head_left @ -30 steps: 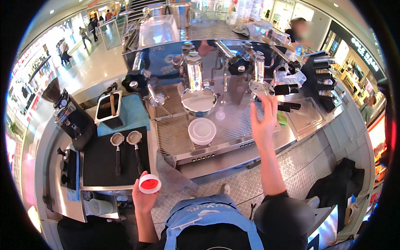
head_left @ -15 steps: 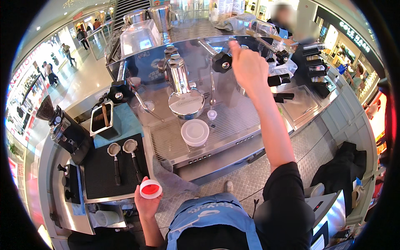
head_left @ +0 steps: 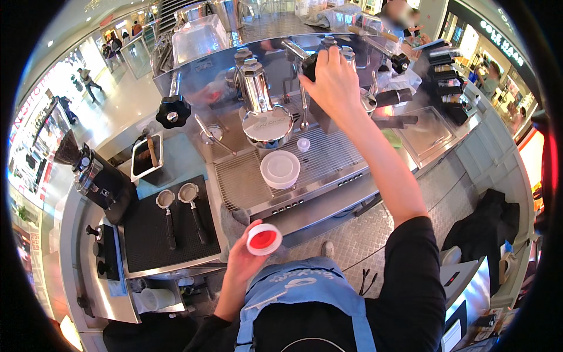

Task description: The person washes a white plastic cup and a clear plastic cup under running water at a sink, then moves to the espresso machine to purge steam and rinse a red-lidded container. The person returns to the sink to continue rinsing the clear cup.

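In my left hand (head_left: pixel 243 258) is a small round white cup (head_left: pixel 264 239), red inside, held in front of my apron. What the red is, I cannot make out. My right hand (head_left: pixel 334 82) reaches up to the espresso machine, its fingers closed round a black knob (head_left: pixel 310 66) that they partly hide. Left of that hand stands a chrome group head (head_left: pixel 267 126). Below it, a white lidded tub (head_left: pixel 280 169) sits on the drip tray (head_left: pixel 240 179). A small white plastic piece (head_left: pixel 303 144) lies close to the tub.
Two portafilters (head_left: pixel 189 193) rest on a black mat (head_left: pixel 143 234) at the left. Beyond them are a coffee grinder (head_left: pixel 105 182) and a white-rimmed bin (head_left: pixel 153 158). A second black knob (head_left: pixel 172 111) juts out at the machine's left. A grey cloth (head_left: pixel 234 223) hangs at the counter's front edge.
My left hand has brought the white cup rightward, in front of my apron. My right hand has closed on the black knob; before, it was beside it with a finger extended. The view has shifted slightly.
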A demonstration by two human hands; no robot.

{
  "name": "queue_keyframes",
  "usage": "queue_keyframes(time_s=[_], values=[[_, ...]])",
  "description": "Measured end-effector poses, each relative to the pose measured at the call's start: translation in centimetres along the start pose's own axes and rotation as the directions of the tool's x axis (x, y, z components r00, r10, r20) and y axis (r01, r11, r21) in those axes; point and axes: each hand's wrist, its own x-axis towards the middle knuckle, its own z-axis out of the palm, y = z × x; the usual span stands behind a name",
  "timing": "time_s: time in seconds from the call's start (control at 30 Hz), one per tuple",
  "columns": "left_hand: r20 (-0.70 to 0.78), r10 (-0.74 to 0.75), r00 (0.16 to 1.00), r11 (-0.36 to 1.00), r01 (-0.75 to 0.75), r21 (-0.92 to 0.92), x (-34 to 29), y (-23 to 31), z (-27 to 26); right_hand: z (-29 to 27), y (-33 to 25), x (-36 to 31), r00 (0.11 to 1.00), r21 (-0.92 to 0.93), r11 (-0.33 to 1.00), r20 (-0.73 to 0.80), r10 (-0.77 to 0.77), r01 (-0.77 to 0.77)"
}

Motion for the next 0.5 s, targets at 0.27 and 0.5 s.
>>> queue_keyframes(time_s=[0.27, 0.5], values=[[0.035, -0.127, 0.991, 0.989, 0.129, -0.073, 3.3, -1.4, 1.4, -2.0, -0.2, -4.2, 0.985, 0.253, 0.968, -0.163, 0.048, -0.005], [0.071, -0.236, 0.969, 0.970, 0.231, 0.071, 7.0, -3.9, 4.7, -4.4, -3.2, -18.4, 0.784, 0.709, 0.657, 0.550, -0.288, -0.255]])
